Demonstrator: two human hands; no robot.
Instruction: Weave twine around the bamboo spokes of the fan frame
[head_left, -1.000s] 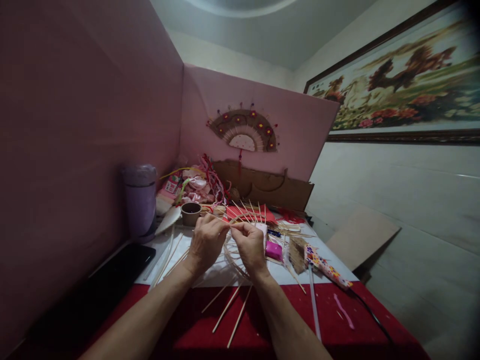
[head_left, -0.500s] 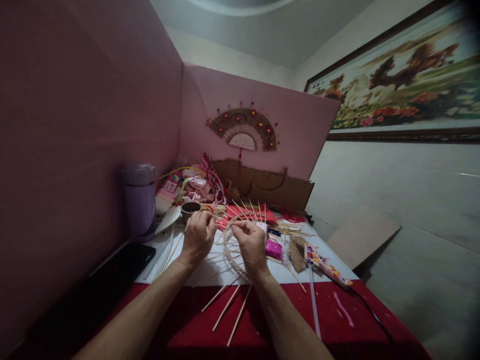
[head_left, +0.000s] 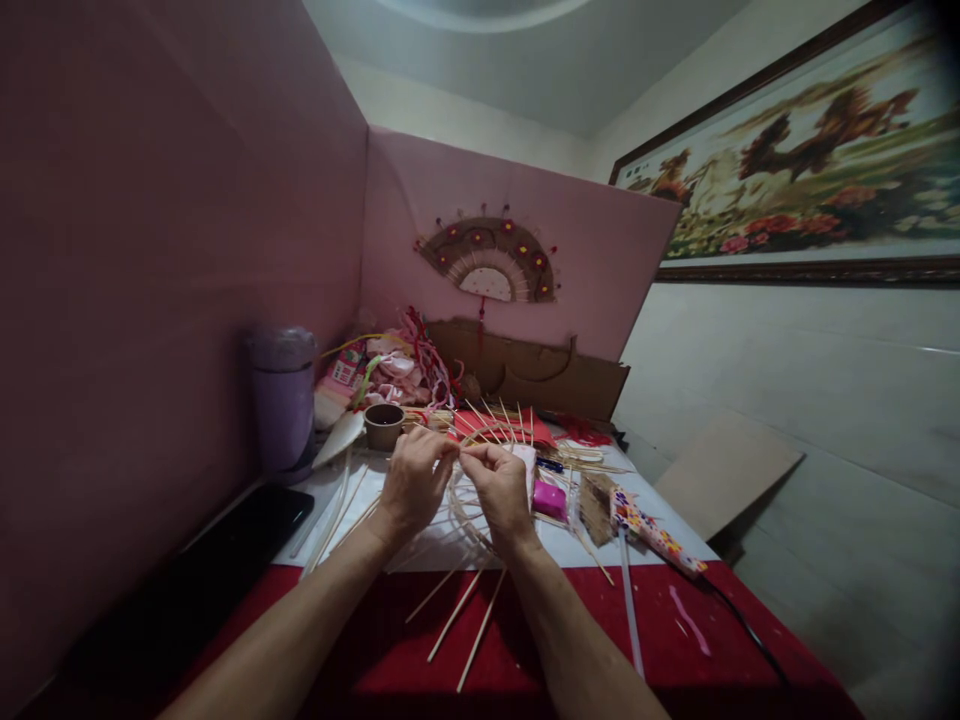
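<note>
A pale round ring [head_left: 466, 518], with thin sticks [head_left: 455, 615] radiating from it like spokes, lies over the table's front part. My left hand [head_left: 414, 482] is closed in a pinch at the ring's upper left; whatever is between its fingertips is too small to make out. Its fingers meet those of my right hand [head_left: 501, 492], whose thumb and forefinger pinch at the ring's rim. Both hands hide part of the ring. Several sticks reach past the white cloth onto the red one.
Left are a purple tumbler [head_left: 283, 410], a black phone [head_left: 274, 515] and a brown cup [head_left: 383, 428]. Right lie a magenta packet [head_left: 550, 501] and a flower-patterned tool [head_left: 652, 532] with a black cord. Cardboard [head_left: 517, 370] stands behind, below a decorated fan [head_left: 487, 255].
My left hand has moved right, bringing its fingertips against those of my right hand. The right hand and ring stay nearly in place.
</note>
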